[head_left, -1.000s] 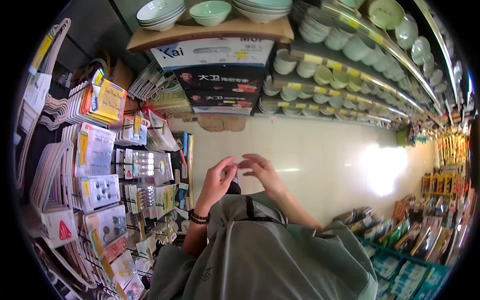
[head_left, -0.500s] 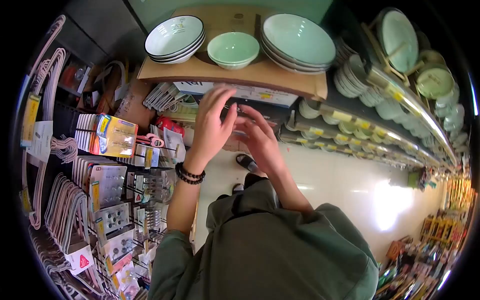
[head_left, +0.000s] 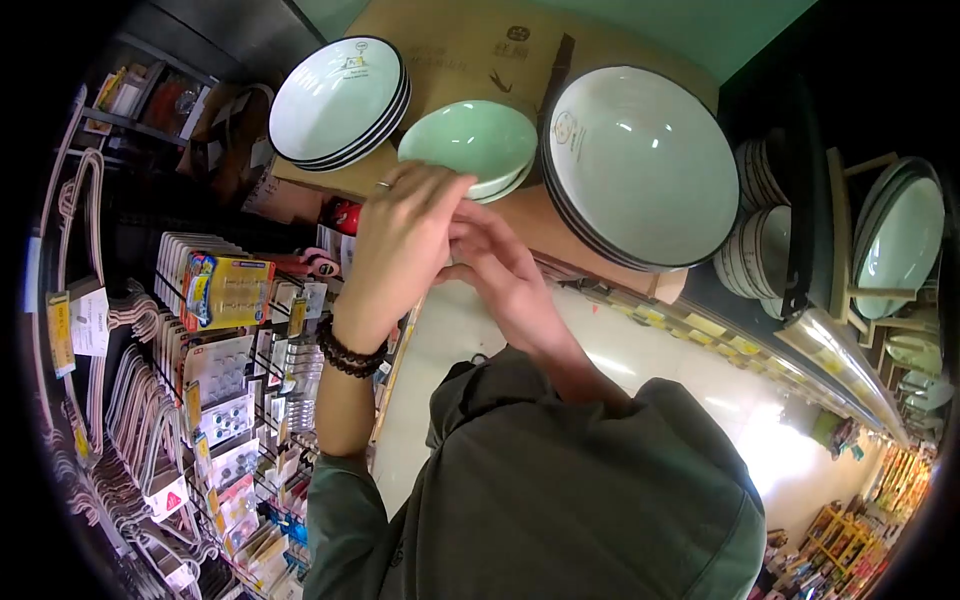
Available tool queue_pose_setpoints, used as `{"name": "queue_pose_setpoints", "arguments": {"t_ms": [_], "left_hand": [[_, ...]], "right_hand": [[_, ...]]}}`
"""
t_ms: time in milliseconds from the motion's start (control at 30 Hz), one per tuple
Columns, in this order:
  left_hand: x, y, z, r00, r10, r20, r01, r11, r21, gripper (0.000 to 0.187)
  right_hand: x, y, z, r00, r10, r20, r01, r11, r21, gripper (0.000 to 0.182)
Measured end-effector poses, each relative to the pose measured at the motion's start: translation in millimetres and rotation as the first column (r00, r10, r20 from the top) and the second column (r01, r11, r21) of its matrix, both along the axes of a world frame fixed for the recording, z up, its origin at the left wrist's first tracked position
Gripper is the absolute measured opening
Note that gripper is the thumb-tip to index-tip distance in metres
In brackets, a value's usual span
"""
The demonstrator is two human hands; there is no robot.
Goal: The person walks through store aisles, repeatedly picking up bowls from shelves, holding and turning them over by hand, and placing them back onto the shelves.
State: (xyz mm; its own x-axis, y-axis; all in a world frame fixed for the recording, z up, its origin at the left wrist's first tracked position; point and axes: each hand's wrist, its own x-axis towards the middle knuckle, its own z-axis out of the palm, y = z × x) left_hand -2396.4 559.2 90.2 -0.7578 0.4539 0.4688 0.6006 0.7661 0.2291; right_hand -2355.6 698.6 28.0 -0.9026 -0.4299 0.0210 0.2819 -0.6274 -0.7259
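Observation:
My left hand, with a ring and a dark beaded bracelet on the wrist, is raised in front of a board edge, its back toward me. Its loosely bent fingers overlap the front rim of a pale green bowl. Just right of it is my right hand, fingers half curled and apart, their tips close to the left palm. Nothing shows in either hand; the space between the palms is partly hidden. A stack of dark-rimmed white bowls stands left of the green bowl, and larger dark-rimmed bowls are stacked at right.
The bowls stand on a cardboard-covered shelf. Hangers and packaged hooks hang on the left rack. More bowls fill shelves at right, beside a plate on a wooden stand. Pale floor shows below.
The view has moved closer to the shelf, so the bowls look larger. My hands have drawn nearer to each other, and the left one now overlaps the green bowl.

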Motion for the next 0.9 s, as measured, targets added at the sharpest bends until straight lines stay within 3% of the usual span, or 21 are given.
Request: {"name": "queue_pose_setpoints", "arguments": {"t_ms": [167,233,333,367,467,500,533,600,700,800,867,900], "left_hand": [[-8,5,6,0.984,0.145,-0.103,-0.130,0.982,0.133,0.032],[-8,5,2,0.974,0.187,-0.125,-0.156,0.961,0.227,0.029],[-2,5,3,0.935,0.298,-0.194,-0.188,0.876,0.445,0.023],[14,7,12,0.932,0.359,-0.037,-0.298,0.823,0.484,0.021],[45,4,-1,0.868,0.464,-0.175,-0.293,0.764,0.574,0.021],[56,-1,-10,0.866,0.437,-0.242,-0.240,0.789,0.565,0.022],[66,-3,-11,0.860,0.409,-0.307,-0.189,0.812,0.552,0.022],[95,-3,0,0.918,0.345,-0.196,-0.250,0.886,0.391,0.017],[141,-13,-10,0.917,0.389,-0.088,-0.348,0.889,0.296,0.022],[195,-26,-26,0.842,0.539,0.011,-0.508,0.785,0.355,0.028],[242,-35,-43,0.743,0.627,0.234,-0.632,0.542,0.554,0.024],[272,-37,-61,0.685,0.643,0.343,-0.679,0.393,0.620,0.023]], "right_hand": [[-11,2,18,0.999,0.014,-0.049,-0.024,0.980,-0.197,0.046],[-12,2,21,0.999,0.022,-0.045,-0.029,0.988,-0.152,0.047],[-13,3,16,0.999,0.009,-0.054,-0.017,0.989,-0.150,0.050],[-12,2,14,0.998,0.008,-0.057,-0.017,0.987,-0.159,0.051],[-6,-3,19,0.997,0.025,-0.070,-0.046,0.949,-0.312,0.055],[-6,-2,23,0.989,0.096,-0.113,-0.126,0.946,-0.298,0.064],[-3,-6,22,0.985,0.126,-0.121,-0.161,0.923,-0.348,0.062],[7,-18,15,0.971,0.190,-0.143,-0.235,0.867,-0.440,0.057],[27,-38,-5,0.946,0.288,-0.149,-0.323,0.877,-0.354,0.060],[51,-60,-2,0.904,0.359,-0.234,-0.397,0.907,-0.141,0.068],[72,-79,1,0.800,0.508,-0.319,-0.557,0.827,-0.081,0.076],[84,-88,3,0.756,0.594,-0.276,-0.603,0.796,0.062,0.096]]}}
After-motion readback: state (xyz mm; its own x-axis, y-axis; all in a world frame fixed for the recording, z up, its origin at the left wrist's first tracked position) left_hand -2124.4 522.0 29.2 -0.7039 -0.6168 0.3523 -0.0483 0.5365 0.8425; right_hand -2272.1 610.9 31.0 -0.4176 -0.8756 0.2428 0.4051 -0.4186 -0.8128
